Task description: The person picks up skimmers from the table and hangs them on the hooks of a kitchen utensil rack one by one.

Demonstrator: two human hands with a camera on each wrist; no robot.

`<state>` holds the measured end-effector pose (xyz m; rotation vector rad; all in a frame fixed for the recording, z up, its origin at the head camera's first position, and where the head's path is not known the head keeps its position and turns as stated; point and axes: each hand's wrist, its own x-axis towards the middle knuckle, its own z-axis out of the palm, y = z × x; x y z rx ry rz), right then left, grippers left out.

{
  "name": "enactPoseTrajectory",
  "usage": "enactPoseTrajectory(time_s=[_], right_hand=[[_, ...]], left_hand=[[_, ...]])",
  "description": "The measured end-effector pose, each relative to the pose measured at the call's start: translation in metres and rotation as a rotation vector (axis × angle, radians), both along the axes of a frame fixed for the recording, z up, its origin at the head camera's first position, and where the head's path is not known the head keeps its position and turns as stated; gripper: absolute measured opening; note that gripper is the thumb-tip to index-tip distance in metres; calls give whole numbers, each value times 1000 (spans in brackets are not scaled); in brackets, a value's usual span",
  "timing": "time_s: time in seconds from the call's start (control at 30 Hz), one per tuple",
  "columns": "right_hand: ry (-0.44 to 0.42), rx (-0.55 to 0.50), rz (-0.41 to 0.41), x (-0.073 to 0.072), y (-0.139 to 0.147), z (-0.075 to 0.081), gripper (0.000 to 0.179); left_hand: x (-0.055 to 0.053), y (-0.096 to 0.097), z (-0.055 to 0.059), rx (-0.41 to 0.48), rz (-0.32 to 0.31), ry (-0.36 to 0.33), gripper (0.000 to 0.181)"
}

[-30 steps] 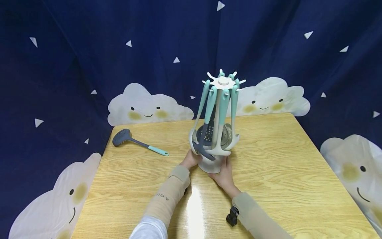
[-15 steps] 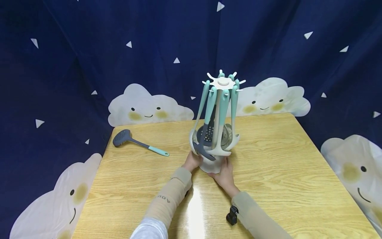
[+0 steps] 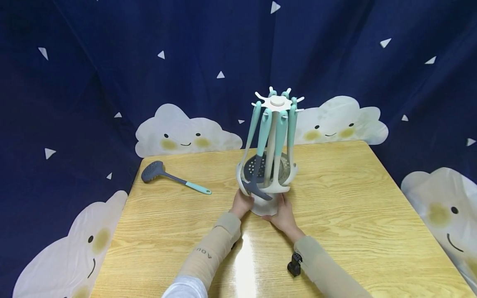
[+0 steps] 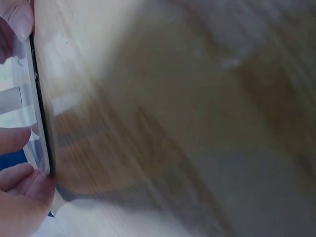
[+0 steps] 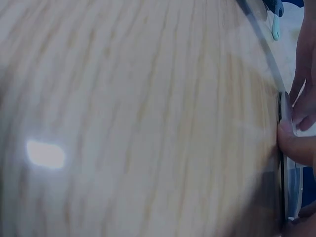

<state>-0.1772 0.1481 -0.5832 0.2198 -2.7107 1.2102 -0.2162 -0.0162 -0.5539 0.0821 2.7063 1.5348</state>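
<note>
A white rotating utensil stand (image 3: 277, 102) stands upright on the table, hung with several kitchen utensils with teal handles. Among these are a dark spatula-like utensil (image 3: 257, 184) at the front and a dark perforated skimmer (image 3: 253, 167) behind. My left hand (image 3: 243, 203) grips the left side of the stand's round base (image 3: 263, 209); my right hand (image 3: 284, 217) holds its front right side. In the left wrist view, left-hand fingers (image 4: 19, 197) pinch the base's thin edge (image 4: 42, 118). The right wrist view has my right thumb (image 5: 296, 148) on that edge.
A dark slotted ladle (image 3: 153, 171) with a teal handle lies at the back left of the wooden table (image 3: 335, 215). A dark blue curtain (image 3: 208, 33) with white clouds hangs around the table's back and sides.
The stand has turned slightly: its front handles shifted right and its rear prongs left. My right wrist has swung a little to the right. Both hands keep their hold; the slotted ladle stays put.
</note>
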Motion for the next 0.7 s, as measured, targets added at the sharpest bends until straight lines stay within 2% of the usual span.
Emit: enactPoseTrajectory(time_s=[0.17, 0.47, 0.6, 0.7], right_hand=[[16, 24, 57, -4, 6, -1, 116], [42, 76, 125, -11, 13, 0, 111], [11, 112, 149, -13, 16, 1, 107], [-25, 129, 167, -15, 18, 3, 105]], left_hand=[[7, 2, 2, 47, 38, -27, 43], [10, 6, -3, 144, 57, 78, 44], [11, 8, -7, 190, 51, 118, 44], [13, 11, -7, 194, 63, 121, 47]])
